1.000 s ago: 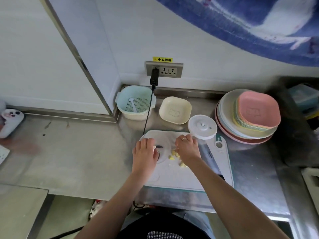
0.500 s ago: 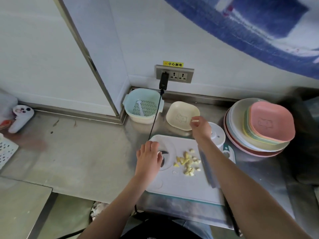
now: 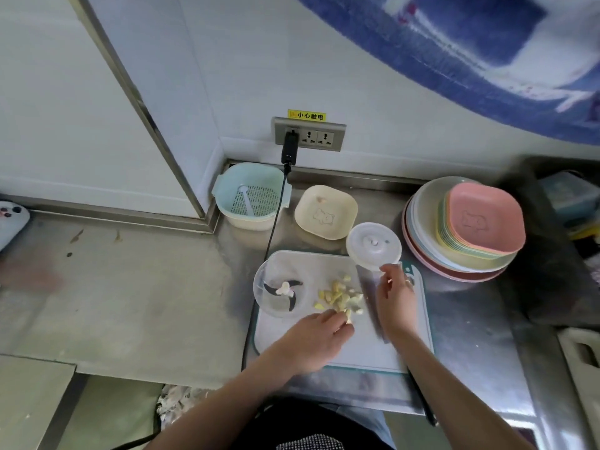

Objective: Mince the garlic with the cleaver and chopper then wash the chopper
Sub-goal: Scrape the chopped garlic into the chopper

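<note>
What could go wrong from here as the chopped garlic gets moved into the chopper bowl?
The cleaver lies flat beside the garlic pieces, right under the right hand, so a finger could catch its edge. The chopper bowl holds bare blades and overhangs the cutting board edge; the left hand could nick itself or tip it.

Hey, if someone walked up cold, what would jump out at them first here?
Probably the garlic pieces piled mid-board, with the left hand reaching into them. Next, the clear chopper bowl at the board's left end, blades showing, and the plate stack on the counter to the right.
</note>
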{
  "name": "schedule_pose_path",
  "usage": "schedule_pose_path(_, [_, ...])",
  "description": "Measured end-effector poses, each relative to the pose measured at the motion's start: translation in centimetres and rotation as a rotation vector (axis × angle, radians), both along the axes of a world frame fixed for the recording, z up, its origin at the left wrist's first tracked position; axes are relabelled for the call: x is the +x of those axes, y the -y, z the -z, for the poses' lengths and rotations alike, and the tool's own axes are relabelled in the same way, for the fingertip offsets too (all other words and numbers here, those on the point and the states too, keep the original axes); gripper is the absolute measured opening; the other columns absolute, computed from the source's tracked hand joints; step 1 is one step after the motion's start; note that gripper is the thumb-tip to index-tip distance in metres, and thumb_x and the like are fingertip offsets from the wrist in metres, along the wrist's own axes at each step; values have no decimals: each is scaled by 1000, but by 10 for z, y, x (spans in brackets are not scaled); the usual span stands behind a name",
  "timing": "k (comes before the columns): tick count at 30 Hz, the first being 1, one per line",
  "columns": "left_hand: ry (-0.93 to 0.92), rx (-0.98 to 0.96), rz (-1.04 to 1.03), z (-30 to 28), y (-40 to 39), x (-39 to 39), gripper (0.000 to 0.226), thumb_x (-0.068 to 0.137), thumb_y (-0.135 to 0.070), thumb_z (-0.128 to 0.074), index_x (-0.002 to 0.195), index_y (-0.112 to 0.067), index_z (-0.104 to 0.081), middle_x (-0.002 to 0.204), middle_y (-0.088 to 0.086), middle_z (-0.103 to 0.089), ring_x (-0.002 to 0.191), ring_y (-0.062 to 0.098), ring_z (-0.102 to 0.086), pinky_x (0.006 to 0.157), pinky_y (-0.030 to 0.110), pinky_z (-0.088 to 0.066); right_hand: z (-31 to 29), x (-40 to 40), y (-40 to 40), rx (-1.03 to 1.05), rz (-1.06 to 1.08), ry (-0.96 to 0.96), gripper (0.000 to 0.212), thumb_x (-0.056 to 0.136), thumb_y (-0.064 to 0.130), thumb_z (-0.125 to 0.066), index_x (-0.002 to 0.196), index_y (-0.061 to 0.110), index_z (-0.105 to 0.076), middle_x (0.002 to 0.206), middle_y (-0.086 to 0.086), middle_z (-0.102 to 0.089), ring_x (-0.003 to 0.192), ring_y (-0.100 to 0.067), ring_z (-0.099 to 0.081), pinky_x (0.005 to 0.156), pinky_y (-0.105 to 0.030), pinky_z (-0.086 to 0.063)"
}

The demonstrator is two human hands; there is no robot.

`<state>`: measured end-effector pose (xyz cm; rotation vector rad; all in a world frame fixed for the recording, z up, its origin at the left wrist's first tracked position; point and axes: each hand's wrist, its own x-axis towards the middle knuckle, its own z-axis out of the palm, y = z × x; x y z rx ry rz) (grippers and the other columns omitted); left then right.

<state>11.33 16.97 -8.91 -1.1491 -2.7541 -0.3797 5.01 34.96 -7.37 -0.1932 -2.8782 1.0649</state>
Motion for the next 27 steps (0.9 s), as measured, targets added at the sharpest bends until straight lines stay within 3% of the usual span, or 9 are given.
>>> schedule_pose_path(4, [234,-122,-44,7,-9,8,35,61,-6,-69,86,-13,-45,85,5,-56,59,21,-58,36,26,-40,25,48,-24,396,66,279,38,91,33,-55,123,16,-46,125,-11,-47,113,-35,-44,90,-48,-40])
schedule_pose_path(7, [395,-181,-133,8,-5,11,32,73,1,-62,104,-4,-54,110,14,-53,87,31,-60,53,38,-51,29,67,-27,436,160,344,49,88,46,-56,125,15,-46,128,-15,-44,114,-38,-41,92,-50,-37])
schedule_pose_path(10, [402,-164,-173,6,3,12,41,59,-6,-77,97,-6,-60,96,8,-58,73,23,-62,47,29,-47,19,51,-20,377,16,129,36,87,29,-65,115,10,-55,116,-17,-54,103,-41,-50,86,-50,-42])
schedule_pose_path(15, [438,-139,-262,1,2,16,40,91,-7,-45,131,-4,-42,129,13,-44,109,30,-51,83,38,-45,-26,-52,21,218,-334,66,36,93,8,-47,129,11,-51,131,-12,-53,120,-32,-47,95,-40,-40])
schedule_pose_path(18, [435,-64,-287,-8,6,9,39,93,-10,-42,132,-7,-41,130,9,-43,105,26,-53,76,37,-45,-35,-114,54,287,-481,176,48,94,6,-38,141,19,-39,138,-13,-46,119,-32,-49,95,-40,-45])
schedule_pose_path(20, [399,22,-283,-13,10,3,35,91,-12,-44,125,-9,-47,124,7,-48,91,26,-59,66,40,-50,-33,-143,72,376,-551,231,56,92,3,-38,145,20,-33,142,-14,-41,123,-33,-46,100,-41,-42])
schedule_pose_path(23, [354,129,-349,-20,22,-4,28,81,-15,-46,107,-13,-54,101,4,-59,63,21,-60,42,27,-42,-16,-177,90,560,-670,299,63,92,5,-41,150,15,-19,150,-11,-32,130,-31,-40,104,-40,-38])
schedule_pose_path(25, [330,197,-471,-21,32,-8,22,78,-18,-42,98,-16,-52,92,1,-60,54,19,-56,39,23,-32,-4,-192,97,657,-738,314,66,94,9,-43,152,11,-10,155,-10,-22,134,-29,-36,107,-40,-35])
schedule_pose_path(27, [361,237,-630,-22,44,-12,19,83,-17,-42,99,-14,-52,96,0,-58,62,25,-59,43,31,-40,6,-201,99,706,-765,334,67,97,12,-42,152,9,-4,158,-9,-16,137,-28,-32,110,-38,-32])
